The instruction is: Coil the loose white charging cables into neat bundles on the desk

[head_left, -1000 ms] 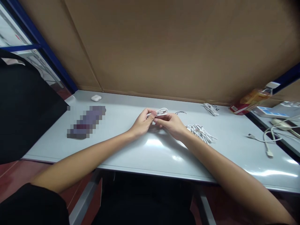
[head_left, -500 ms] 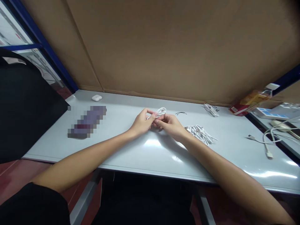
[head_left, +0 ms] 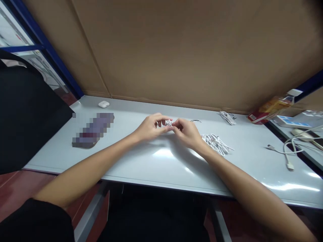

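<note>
A small coil of white cable [head_left: 168, 123] is held above the middle of the table, seen edge-on. My left hand [head_left: 150, 127] grips it between thumb and fingertips. My right hand [head_left: 186, 133] is closed in a pinch at the coil's right end, and its fingers hide part of the cable there. Beside my right wrist lies a pile of white cables [head_left: 217, 144]. Thin black ties [head_left: 196, 121] lie just behind my right hand, partly covered by it.
A bundled white cable [head_left: 227, 117] lies by the cardboard wall [head_left: 176, 60]. To the right are a tilted bottle [head_left: 271, 107] and a loose cable with connectors [head_left: 290, 166]. A white earbud case [head_left: 103, 104] and a blurred purple object [head_left: 94, 129] lie left. A black chair back [head_left: 30, 117] stands beside the table.
The coil has turned from a visible loop to edge-on between my hands. My left fingers have spread around it, and my right hand has shifted slightly right, with its fingertips now at the coil's end.
</note>
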`<act>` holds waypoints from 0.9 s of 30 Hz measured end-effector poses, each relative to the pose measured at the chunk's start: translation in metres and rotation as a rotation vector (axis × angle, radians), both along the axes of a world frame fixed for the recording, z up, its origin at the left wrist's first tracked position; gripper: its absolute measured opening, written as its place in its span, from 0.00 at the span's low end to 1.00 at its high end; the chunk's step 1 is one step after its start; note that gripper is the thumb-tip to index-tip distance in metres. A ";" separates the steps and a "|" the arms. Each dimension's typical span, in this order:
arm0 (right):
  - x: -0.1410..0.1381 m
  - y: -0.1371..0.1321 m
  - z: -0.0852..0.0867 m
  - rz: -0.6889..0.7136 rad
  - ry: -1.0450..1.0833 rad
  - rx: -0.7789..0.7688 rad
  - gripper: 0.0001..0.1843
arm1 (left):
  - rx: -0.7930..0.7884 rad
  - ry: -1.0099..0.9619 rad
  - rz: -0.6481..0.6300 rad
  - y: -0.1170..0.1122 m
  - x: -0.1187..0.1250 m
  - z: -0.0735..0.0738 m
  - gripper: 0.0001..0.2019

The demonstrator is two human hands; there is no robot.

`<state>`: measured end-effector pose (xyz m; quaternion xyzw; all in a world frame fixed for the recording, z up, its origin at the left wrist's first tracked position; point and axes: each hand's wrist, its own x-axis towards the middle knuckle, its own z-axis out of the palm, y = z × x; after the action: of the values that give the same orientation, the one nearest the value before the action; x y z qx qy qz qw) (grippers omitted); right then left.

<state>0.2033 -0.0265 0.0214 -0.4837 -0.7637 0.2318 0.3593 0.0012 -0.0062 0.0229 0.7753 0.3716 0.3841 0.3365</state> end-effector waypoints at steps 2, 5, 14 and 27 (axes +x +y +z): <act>-0.005 -0.007 0.000 0.035 -0.063 0.069 0.09 | 0.063 0.002 0.038 0.001 -0.002 0.003 0.17; -0.011 -0.017 0.001 0.102 -0.171 0.187 0.11 | -0.039 -0.107 0.019 0.001 -0.002 0.005 0.16; -0.004 -0.015 0.013 0.146 -0.127 0.295 0.10 | -0.365 -0.114 -0.064 0.002 0.003 -0.003 0.24; 0.010 0.004 0.007 0.005 -0.167 0.229 0.10 | -0.509 -0.222 -0.239 -0.009 0.010 -0.004 0.29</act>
<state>0.2135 -0.0220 0.0287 -0.4552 -0.8136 0.1032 0.3467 0.0107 -0.0150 0.0189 0.6576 0.3229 0.3186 0.6014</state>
